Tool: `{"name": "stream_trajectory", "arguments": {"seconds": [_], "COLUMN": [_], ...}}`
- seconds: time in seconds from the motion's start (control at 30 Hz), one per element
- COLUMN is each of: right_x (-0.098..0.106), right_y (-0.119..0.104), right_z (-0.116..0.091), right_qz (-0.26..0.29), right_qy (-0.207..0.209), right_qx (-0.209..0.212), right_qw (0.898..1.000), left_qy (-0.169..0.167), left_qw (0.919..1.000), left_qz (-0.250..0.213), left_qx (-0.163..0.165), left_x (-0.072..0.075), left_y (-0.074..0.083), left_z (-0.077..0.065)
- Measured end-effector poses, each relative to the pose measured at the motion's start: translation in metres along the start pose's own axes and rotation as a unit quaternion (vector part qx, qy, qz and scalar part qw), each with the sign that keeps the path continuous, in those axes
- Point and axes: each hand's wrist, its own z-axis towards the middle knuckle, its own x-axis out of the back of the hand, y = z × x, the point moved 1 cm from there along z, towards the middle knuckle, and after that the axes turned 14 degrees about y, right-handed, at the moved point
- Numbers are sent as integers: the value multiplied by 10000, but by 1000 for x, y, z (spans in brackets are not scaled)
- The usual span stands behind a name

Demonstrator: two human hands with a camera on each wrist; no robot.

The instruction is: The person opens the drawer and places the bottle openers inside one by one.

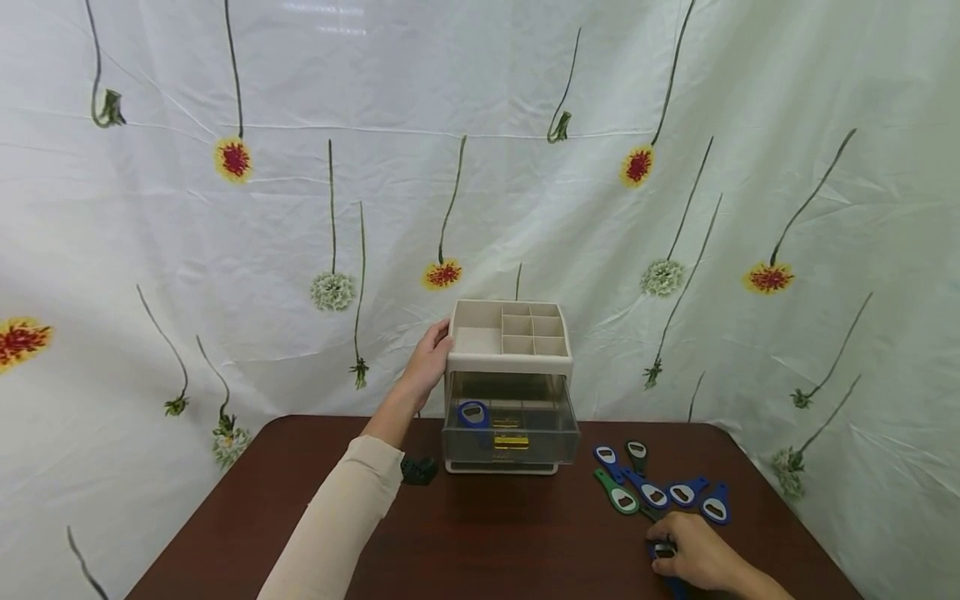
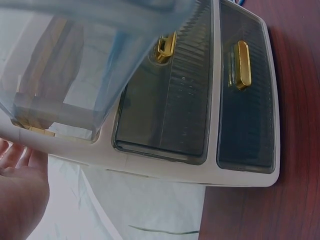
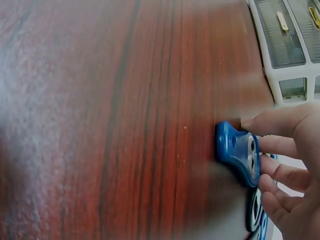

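Observation:
A beige desktop organizer (image 1: 510,364) stands at the middle of the table's far part, its upper clear drawer (image 1: 480,446) pulled out. Inside that drawer lies a blue bottle opener (image 1: 473,414). My left hand (image 1: 430,357) rests against the organizer's left side; in the left wrist view its fingers (image 2: 22,157) touch the side edge. At the table's near right, my right hand (image 1: 693,550) pinches another blue bottle opener (image 3: 235,150) between thumb and fingers. Its handle points toward the near edge. Part of this opener is hidden under the hand in the head view.
Several blue openers (image 1: 682,493), a green opener (image 1: 621,497) and a dark opener (image 1: 637,452) lie right of the organizer. A small dark object (image 1: 418,471) appears beside the left forearm. Behind the brown table (image 1: 465,533) hangs a flowered white curtain (image 1: 405,208).

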Motion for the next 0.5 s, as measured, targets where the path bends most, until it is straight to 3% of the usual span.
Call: {"name": "stream_trajectory", "arguments": {"seconds": [0.23,0.33,0.5], "right_x": [9,23,51], "right_y": [-31,-53,-96], "right_z": [3,7,15], "right_qz": [-78,-216,-284], "right_qy": [99,121,204], "right_qx": [138,303,207], "right_qw": [9998,9992,9992], "left_qy": [-14,-47,-32], "left_qw": [10000,10000,10000], "left_qz": [-5,-8,4], "left_qx": [1,-61,-38], "left_x": [-1,-1,-1], "left_y": [1,1,1], "left_z": [0,0,0]}}
